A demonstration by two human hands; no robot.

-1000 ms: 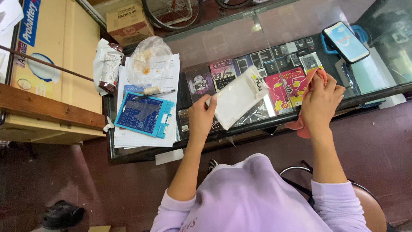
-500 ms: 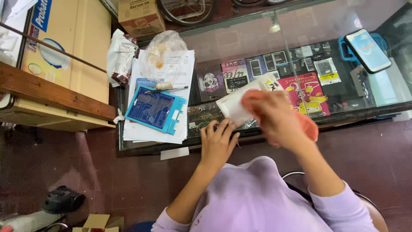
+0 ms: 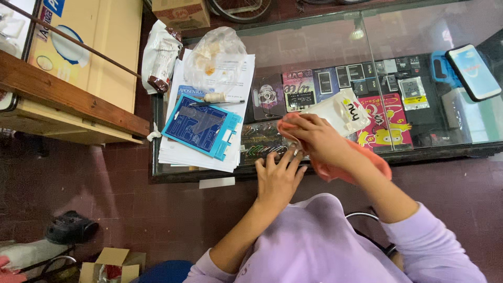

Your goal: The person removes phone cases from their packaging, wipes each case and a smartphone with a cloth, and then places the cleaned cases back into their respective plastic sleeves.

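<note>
My right hand (image 3: 314,139) presses an orange cloth (image 3: 340,157) onto the glass counter top (image 3: 325,47), next to a white pouch (image 3: 340,112) that lies on the glass. My left hand (image 3: 277,175) rests flat on the counter's front edge with fingers spread, just left of and below the right hand, holding nothing. Part of the cloth trails under my right forearm.
A blue board (image 3: 201,126) lies on a stack of papers (image 3: 209,105) at the counter's left end, with a pen (image 3: 212,104) and a clear plastic bag (image 3: 217,60) behind. A phone (image 3: 473,72) lies at the far right. A wooden shelf (image 3: 68,99) stands left.
My right hand has carried the orange cloth from the right side leftward to the counter's middle. My left hand let go of the white pouch and dropped to the counter's front edge.
</note>
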